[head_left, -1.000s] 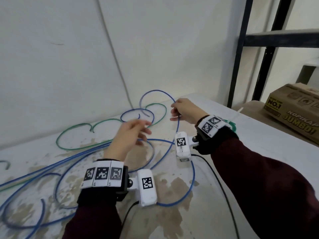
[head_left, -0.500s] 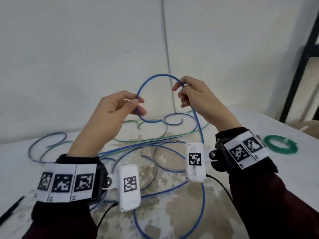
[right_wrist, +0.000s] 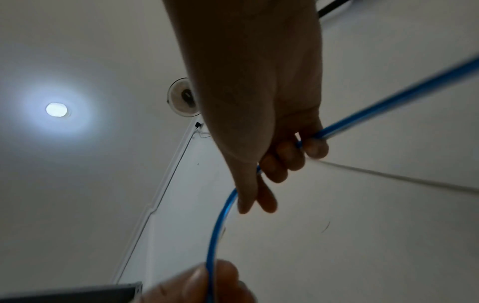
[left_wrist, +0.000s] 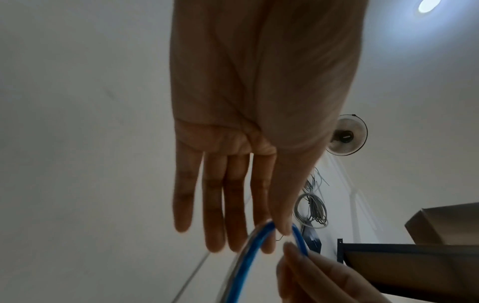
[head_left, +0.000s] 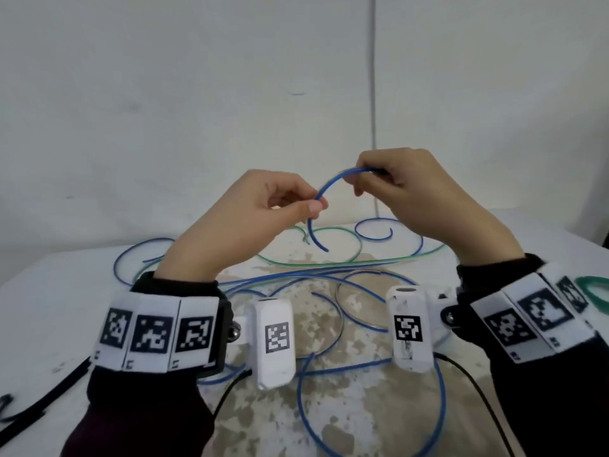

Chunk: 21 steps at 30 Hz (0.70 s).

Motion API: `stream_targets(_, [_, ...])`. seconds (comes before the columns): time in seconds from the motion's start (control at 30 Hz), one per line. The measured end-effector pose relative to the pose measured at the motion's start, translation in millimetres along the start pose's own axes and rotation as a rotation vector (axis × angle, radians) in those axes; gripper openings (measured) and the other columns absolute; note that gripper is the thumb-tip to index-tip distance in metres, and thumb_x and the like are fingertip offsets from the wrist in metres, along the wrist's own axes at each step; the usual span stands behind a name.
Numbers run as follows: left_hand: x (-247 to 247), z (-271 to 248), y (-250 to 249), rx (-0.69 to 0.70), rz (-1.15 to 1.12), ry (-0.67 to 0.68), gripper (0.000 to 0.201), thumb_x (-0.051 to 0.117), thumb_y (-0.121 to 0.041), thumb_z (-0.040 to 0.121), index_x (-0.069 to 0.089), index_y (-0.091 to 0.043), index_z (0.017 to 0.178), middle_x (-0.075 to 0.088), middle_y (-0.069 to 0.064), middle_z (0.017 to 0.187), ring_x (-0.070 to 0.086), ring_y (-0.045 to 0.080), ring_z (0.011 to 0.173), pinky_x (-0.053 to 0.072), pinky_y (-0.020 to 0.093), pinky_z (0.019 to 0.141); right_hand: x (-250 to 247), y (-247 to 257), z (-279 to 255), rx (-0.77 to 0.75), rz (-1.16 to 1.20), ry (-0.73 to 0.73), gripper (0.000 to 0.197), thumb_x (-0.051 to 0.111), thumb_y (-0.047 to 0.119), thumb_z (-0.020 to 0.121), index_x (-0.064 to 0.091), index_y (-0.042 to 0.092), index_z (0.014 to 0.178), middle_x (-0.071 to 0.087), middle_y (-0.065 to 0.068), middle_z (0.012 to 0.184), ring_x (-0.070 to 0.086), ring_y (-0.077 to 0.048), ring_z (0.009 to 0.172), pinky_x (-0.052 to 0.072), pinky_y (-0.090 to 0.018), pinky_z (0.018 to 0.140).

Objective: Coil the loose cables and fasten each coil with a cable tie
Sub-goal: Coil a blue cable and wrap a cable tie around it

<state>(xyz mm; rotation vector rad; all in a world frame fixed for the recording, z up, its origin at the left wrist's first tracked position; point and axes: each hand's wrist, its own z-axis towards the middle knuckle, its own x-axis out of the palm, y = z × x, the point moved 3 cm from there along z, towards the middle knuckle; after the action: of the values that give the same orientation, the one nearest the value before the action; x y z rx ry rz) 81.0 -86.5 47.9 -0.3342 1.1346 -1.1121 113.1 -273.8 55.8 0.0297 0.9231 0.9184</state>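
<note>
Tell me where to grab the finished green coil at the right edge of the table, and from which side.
Grip the green coil across its bundled ring, on the near-left arc. It lies flat on the table, so come down from above and pinch through the open centre. Both the left hand and right hand are pinching the blue cable, so one must let go first.

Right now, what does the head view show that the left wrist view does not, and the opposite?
Only the head view shows the table, loose blue and green cables on it, a green coil and black cable ties. Only the left wrist view shows a wall fan and ceiling lamp. Both show the left hand and right hand pinching the blue cable.
</note>
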Motion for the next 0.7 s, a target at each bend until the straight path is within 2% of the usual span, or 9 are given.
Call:
stream_targets(0.07, [-6, -2, 2, -0.021, 0.097, -0.02, 0.011, 0.064, -0.024, 0.088, 0.071, -0.016, 0.086, 0.069, -0.006, 0.08, 0.064, 0.007, 0.079, 0.048, 0.022, 0.075, -1, 0, 0, 0.025, 0.044, -0.012, 0.03, 0.054, 0.031, 0.094, 0.06, 0.013, 0.071, 0.034, 0.005, 0.042, 0.032, -0.011, 0.044, 0.024, -0.021, 0.045])
stream_targets(0.13, [-8, -2, 2, -0.045, 0.076, -0.002, 0.013, 0.061, -0.02, 0.091, 0.067, -0.01, 0.086, 0.065, -0.002, 0.078, 0.064, 0.011, 0.072, 0.052, 0.029, 0.07, 3, 3, 0, 0.042, 0.063, -0.007, 0.032, 0.053, 0.034, 0.094, 0.06, 0.013, 0.07, 0.033, 0.006, 0.041, 0.032, -0.01, 0.043, 0.026, -0.019, 0.044])
stream_targets(0.23, [-11, -3, 3, -0.061, -0.096, -0.055, 0.013, 0.054, -0.01, 0.095, 0.06, -0.002, 0.088, 0.063, 0.011, 0.081, 0.071, 0.023, 0.071, 0.058, 0.033, 0.072, 9, 5, 0, 0.101, 0.112, 0.06, 0.039, 0.049, 0.048, 0.093, 0.061, 0.017, 0.074, 0.046, 0.01, 0.047, 0.042, -0.007, 0.044, 0.032, -0.015, 0.049])
stream_targets(0.3, [-17, -2, 4, -0.052, -0.231, -0.171, 0.013, 0.052, -0.009, 0.096, 0.059, -0.002, 0.087, 0.062, 0.011, 0.08, 0.073, 0.024, 0.071, 0.059, 0.03, 0.069, 11, 1, -1, 0.172, 0.213, 0.094, 0.045, 0.041, 0.052, 0.095, 0.063, 0.017, 0.078, 0.057, 0.004, 0.056, 0.053, -0.013, 0.048, 0.043, -0.025, 0.056])
stream_targets(0.33, [-18, -2, 4, -0.052, -0.317, -0.221, 0.014, 0.051, -0.009, 0.096, 0.059, -0.003, 0.087, 0.062, 0.009, 0.078, 0.073, 0.022, 0.071, 0.058, 0.027, 0.068, 10, -2, 0, 0.202, 0.244, 0.084, 0.047, 0.037, 0.049, 0.098, 0.064, 0.016, 0.079, 0.058, 0.001, 0.058, 0.053, -0.014, 0.047, 0.042, -0.028, 0.056])
stream_targets(0.4, [-17, -1, 5, -0.066, -0.51, -0.292, 0.015, 0.049, -0.009, 0.097, 0.058, -0.005, 0.086, 0.063, 0.007, 0.077, 0.073, 0.021, 0.073, 0.057, 0.025, 0.067, 10, -5, 1, 0.235, 0.308, 0.054, 0.048, 0.033, 0.042, 0.101, 0.066, 0.015, 0.08, 0.051, 0.001, 0.056, 0.041, -0.011, 0.045, 0.035, -0.026, 0.051])
stream_targets(0.5, [-5, 3, 2, -0.061, -0.719, -0.325, 0.013, 0.048, -0.008, 0.097, 0.057, -0.005, 0.088, 0.065, 0.009, 0.08, 0.073, 0.025, 0.081, 0.057, 0.026, 0.072, 17, 2, 1, 0.265, 0.601, 0.065, 0.042, 0.036, 0.034, 0.103, 0.068, 0.01, 0.093, 0.037, -0.002, 0.065, 0.026, -0.011, 0.049, 0.024, -0.021, 0.046])
stream_targets(0.57, [2, 5, 0, -0.04, -0.756, -0.309, 0.012, 0.049, -0.008, 0.097, 0.058, -0.005, 0.088, 0.067, 0.009, 0.084, 0.073, 0.025, 0.085, 0.056, 0.026, 0.074, 19, 8, 2, 0.282, 0.804, 0.039, 0.038, 0.038, 0.03, 0.102, 0.068, 0.008, 0.093, 0.039, -0.001, 0.066, 0.026, -0.011, 0.051, 0.021, -0.022, 0.047])
stream_targets(0.7, [12, 5, -5, -0.016, -0.648, -0.225, 0.009, 0.056, -0.009, 0.093, 0.061, -0.002, 0.09, 0.072, 0.005, 0.081, 0.073, 0.022, 0.085, 0.056, 0.026, 0.069, 14, 13, 3, 0.347, 1.081, -0.069, 0.036, 0.042, 0.029, 0.101, 0.057, 0.008, 0.076, 0.038, 0.002, 0.059, 0.03, -0.008, 0.047, 0.024, -0.017, 0.041])
